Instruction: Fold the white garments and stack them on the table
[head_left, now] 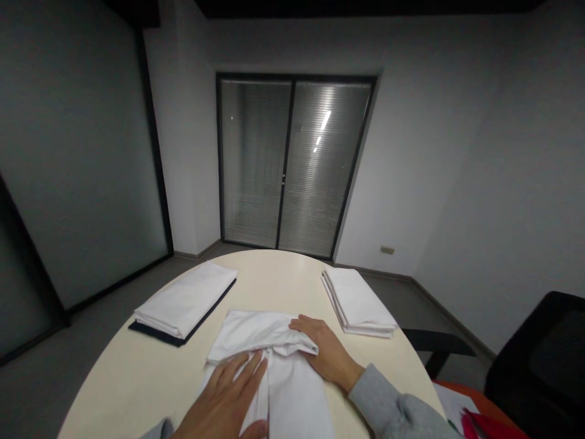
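A white garment, which looks like a shirt (pixel 299 396), lies on the table in front of me, its far end turned over into a wide, loose fold. A seam or placket line runs down its middle towards me. My left hand (pixel 228 396) rests on the cloth just below the fold, fingers stretched out and lying flat. At the right end of the fold is my right hand (pixel 326 347), its fingers curved over the top of the cloth. The edge of the fold covers its thumb.
On the round cream table (pixel 274 280), a folded white cloth stack (pixel 189 299) lies at the left over a dark flat piece (pixel 158 334). Another folded white stack (pixel 359 302) is at the right edge. A black chair (pixel 539 353) stands at the right, with red fabric (pixel 489 421) beside it.
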`<state>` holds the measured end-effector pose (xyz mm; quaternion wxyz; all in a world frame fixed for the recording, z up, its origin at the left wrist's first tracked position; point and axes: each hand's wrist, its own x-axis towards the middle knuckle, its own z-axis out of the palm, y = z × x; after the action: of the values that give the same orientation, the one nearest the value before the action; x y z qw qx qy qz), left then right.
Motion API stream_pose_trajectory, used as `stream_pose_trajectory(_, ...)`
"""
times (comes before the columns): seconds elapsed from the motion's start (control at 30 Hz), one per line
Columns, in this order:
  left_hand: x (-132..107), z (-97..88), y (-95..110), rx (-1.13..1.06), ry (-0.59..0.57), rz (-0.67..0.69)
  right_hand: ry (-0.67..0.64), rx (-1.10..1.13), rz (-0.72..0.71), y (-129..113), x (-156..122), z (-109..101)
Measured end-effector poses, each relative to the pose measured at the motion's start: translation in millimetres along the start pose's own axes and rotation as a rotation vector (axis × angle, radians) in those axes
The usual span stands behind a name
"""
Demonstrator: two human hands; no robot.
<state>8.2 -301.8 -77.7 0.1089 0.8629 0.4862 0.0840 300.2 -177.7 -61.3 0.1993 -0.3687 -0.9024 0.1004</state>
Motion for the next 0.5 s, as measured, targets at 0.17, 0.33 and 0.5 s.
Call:
stream_pose_trajectory(0.17, 8.2, -22.6, 13.1, 0.029, -0.074, -0.022, 0.016, 0.006, 0.005, 2.2, -0.5, 7.3)
stream_pose_trajectory(0.33, 23.0, -46.4, 31.5, 0.076, -0.153, -0.076, -0.055, -0.083, 0.013, -5.0, -1.1, 0.1)
stream_pose_trajectory(0.5, 22.5, -43.6, 31.9, 0.064, -0.148, -0.049, 0.058, -0.176, 0.132, -44.2, -31.0, -12.5)
